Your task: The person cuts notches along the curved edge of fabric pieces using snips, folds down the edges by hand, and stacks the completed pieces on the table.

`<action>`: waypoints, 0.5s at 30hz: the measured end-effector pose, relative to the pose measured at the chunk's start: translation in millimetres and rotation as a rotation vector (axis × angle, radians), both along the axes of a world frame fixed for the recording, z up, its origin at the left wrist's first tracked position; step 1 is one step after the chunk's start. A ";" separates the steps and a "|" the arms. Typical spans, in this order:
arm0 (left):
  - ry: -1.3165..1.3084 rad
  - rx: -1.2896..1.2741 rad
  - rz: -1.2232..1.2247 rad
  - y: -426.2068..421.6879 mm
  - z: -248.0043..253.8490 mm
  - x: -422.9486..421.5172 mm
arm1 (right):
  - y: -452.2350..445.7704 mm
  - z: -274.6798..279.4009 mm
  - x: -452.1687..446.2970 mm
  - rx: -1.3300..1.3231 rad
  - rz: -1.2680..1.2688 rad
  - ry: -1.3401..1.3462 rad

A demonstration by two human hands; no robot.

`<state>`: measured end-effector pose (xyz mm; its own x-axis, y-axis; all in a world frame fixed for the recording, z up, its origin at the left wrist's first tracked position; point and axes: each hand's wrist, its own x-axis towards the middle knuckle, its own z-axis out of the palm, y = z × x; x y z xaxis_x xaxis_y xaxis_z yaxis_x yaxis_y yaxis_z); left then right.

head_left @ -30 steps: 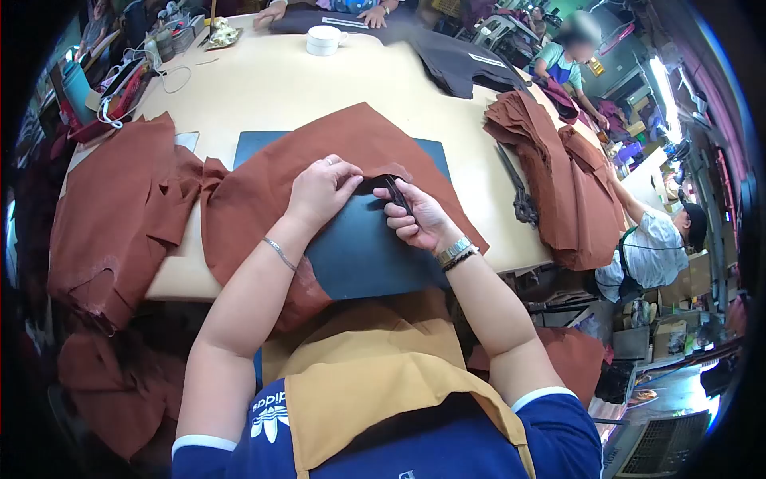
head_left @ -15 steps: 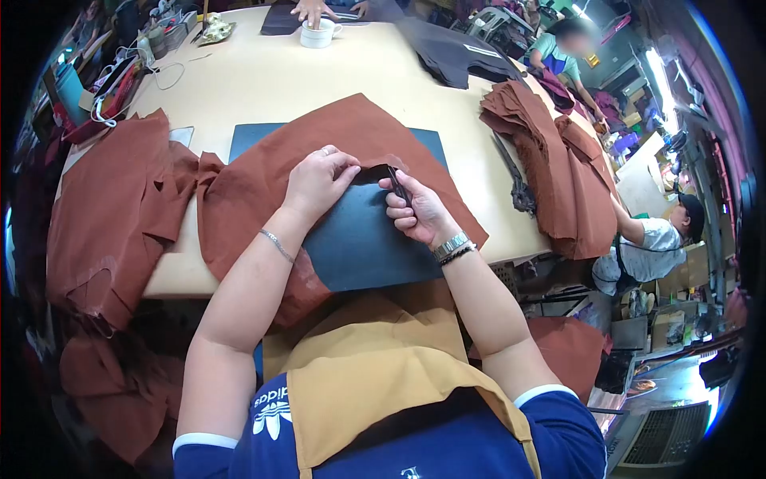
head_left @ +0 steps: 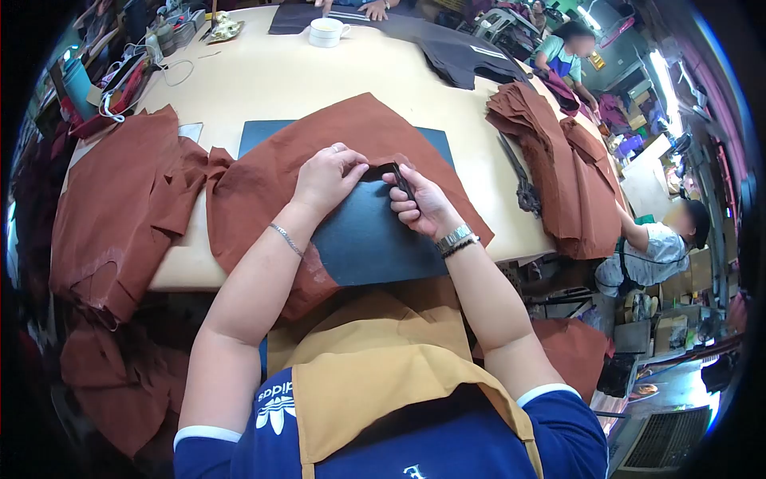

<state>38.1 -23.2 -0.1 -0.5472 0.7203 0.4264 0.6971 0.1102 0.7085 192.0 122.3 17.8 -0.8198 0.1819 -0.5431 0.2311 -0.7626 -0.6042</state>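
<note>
A rust-brown cloth piece (head_left: 375,120) lies over a dark blue-grey board (head_left: 375,239) in front of me. My left hand (head_left: 329,177) pinches the cloth at its inner edge, thumb and forefinger together. Close on its right, my right hand (head_left: 419,201) is wrapped around a small black tool (head_left: 402,182), held upright at the same edge. The tool's lower part is hidden in my fist, and its exact kind cannot be made out. A dark strip (head_left: 381,171) shows between the two hands.
Brown cloth stacks lie left (head_left: 120,199) and right (head_left: 558,176), with black-handled scissors (head_left: 523,180) beside the right one. A white cup (head_left: 325,33) and dark cloth (head_left: 471,60) are at the far side. Co-workers are across the table and at right.
Both hands keep their hold at the cloth edge, nearly still. The view has shifted slightly. Across the table, a co-worker's hand has moved back from the white cup.
</note>
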 end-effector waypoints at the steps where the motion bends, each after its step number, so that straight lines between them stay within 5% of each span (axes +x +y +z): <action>1: -0.016 -0.002 -0.001 0.3 -1.4 -0.5 | -0.5 -0.2 -4.8 0.019 -0.006 -0.007; 15: -0.043 -0.021 0.003 -0.6 -1.1 -0.1 | -5.9 -3.5 -4.6 0.066 -0.021 -0.004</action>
<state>38.0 -23.8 -1.1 -0.5666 0.7276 0.3867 0.6655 0.1274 0.7355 187.4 116.4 14.2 -0.8130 0.2348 -0.5327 0.2181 -0.7256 -0.6527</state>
